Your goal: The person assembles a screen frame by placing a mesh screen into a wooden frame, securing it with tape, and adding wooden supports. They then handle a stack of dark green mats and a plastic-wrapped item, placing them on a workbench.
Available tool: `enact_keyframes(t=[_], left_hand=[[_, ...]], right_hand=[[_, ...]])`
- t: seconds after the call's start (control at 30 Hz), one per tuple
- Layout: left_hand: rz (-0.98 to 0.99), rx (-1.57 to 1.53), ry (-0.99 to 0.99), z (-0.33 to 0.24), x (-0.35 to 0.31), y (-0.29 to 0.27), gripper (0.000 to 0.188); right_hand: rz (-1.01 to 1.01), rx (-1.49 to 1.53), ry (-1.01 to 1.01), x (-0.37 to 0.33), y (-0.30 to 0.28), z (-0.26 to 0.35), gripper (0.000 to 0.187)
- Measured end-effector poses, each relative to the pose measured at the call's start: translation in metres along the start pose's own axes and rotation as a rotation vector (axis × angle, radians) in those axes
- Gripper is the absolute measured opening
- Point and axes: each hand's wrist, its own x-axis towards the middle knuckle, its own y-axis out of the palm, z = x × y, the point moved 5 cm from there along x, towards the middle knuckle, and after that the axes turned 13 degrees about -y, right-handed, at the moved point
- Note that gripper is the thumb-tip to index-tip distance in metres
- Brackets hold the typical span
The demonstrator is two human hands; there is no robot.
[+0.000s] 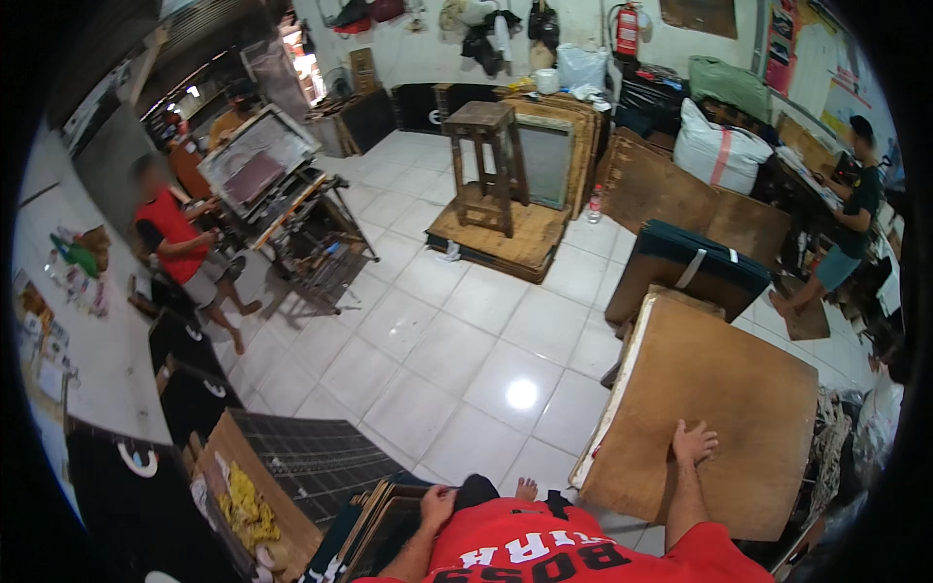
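My right hand (pixel 694 442) lies flat with its fingers spread on a large brown board (pixel 748 389), which tops a pale-edged stack at the lower right. Low in the middle, my left hand (pixel 437 507) is curled closed beside my dark-clad knee (pixel 475 492). It is close to the corner of several upright dark panels with brown edges (pixel 384 520). Whatever its fingers may hold is hidden. Both my forearms come out of a red shirt.
Left of me, a yellow cloth (pixel 248 510) hangs by a brown board. A wooden stool (pixel 483 165) stands on stacked boards across the tiled floor (pixel 466 355). Dark panels (pixel 695 267) lean beyond the brown board. One person (pixel 175 233) stands at a frame press (pixel 262 175); another (pixel 855 209) works at right.
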Motion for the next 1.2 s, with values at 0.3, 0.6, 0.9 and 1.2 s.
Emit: enact_keyframes(t=[0.3,0.6,0.9,1.2], left_hand=[[0.157,0.574,-0.227,-0.039,0.183,-0.009,0.059],[0.414,0.206,-0.188,-0.303,0.447,0.042,0.035],[0.482,0.2,-0.009,-0.566,0.6,0.143,0.029],[0.655,0.418,-0.146,-0.64,0.626,0.252,0.024]], right_hand=[[-0.085,0.135,0.1,0.039,0.006,0.046,0.076],[-0.122,0.151,0.487,0.037,0.006,0.092,0.075],[-0.189,0.189,0.996,0.085,0.015,0.154,0.074],[-0.232,0.349,1.514,0.186,-0.015,0.145,0.078]])
